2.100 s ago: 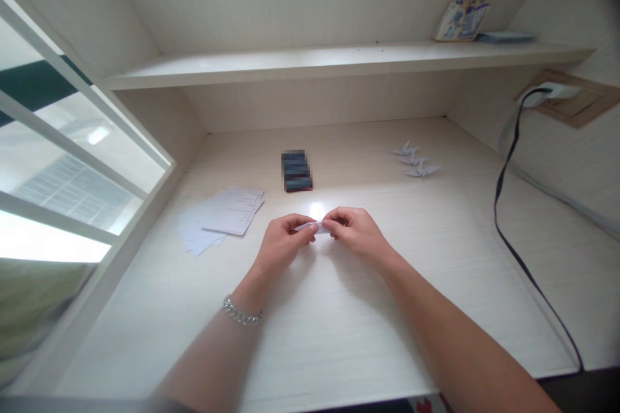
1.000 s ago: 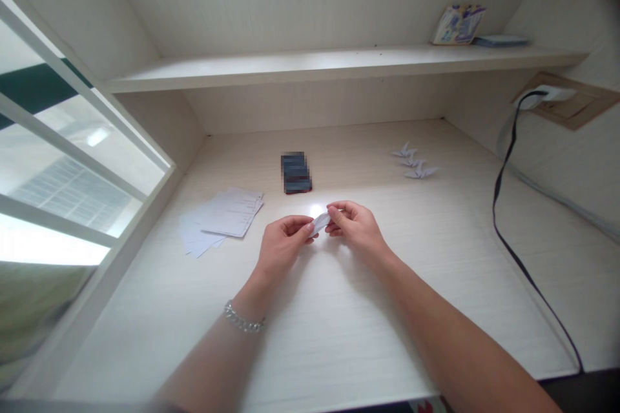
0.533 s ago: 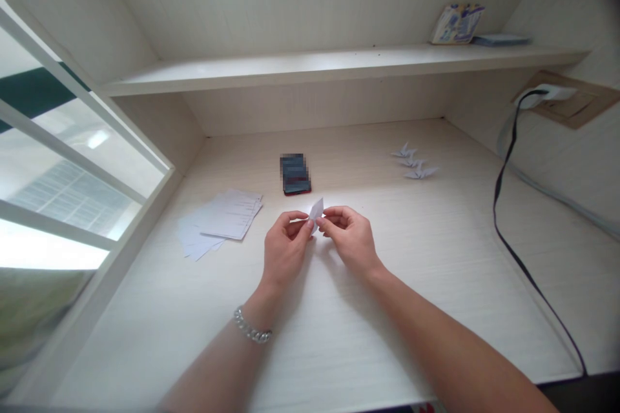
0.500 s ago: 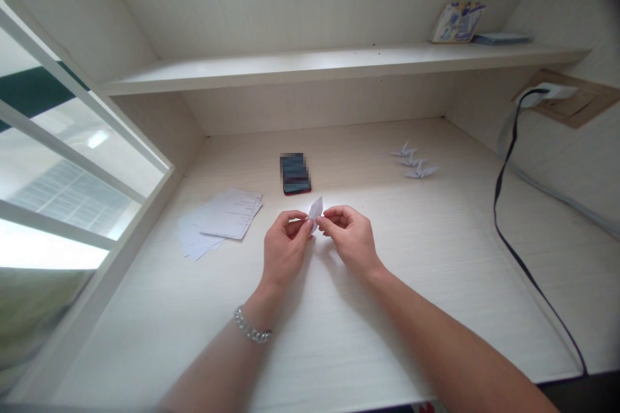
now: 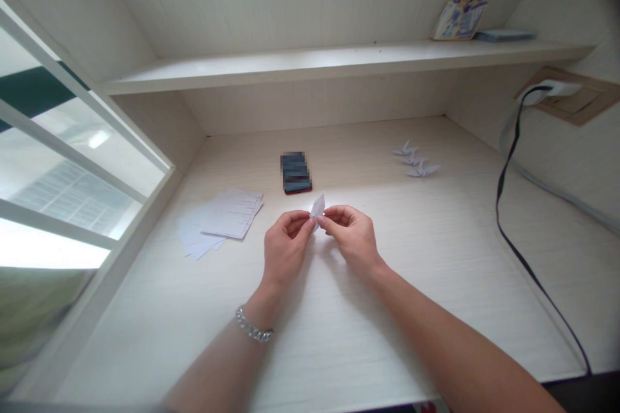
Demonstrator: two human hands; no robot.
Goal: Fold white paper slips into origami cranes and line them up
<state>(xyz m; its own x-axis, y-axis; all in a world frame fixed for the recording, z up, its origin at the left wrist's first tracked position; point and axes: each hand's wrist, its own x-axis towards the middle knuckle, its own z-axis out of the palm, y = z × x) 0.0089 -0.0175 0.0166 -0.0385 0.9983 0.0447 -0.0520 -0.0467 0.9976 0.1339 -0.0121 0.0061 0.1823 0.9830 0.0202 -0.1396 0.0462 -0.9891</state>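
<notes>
A small folded piece of white paper [image 5: 318, 206] stands upright between my hands, its pointed tip up. My left hand [image 5: 289, 240] pinches its left side between thumb and fingers. From the right, my right hand [image 5: 352, 232] pinches the other edge, thumb and fingertips together. My fingers hide the lower part of the paper. Just beyond my hands lies a dark phone [image 5: 296, 173] with its screen blurred. Several white paper sheets [image 5: 232, 214] lie in a loose pile to the left. Three folded paper cranes [image 5: 422, 170] sit close together at the back right.
A shelf [image 5: 300, 66] runs across above the desk [image 5: 465, 258], bearing a small colourful box [image 5: 459, 19] and a flat item. On the right, a black cable [image 5: 509, 232] hangs from a wall socket [image 5: 576, 100] down over the desk. A barred frame [image 5: 121, 187] borders the left side.
Both hands keep their pinch on the folded paper with almost no movement. The whole view has shifted very slightly.
</notes>
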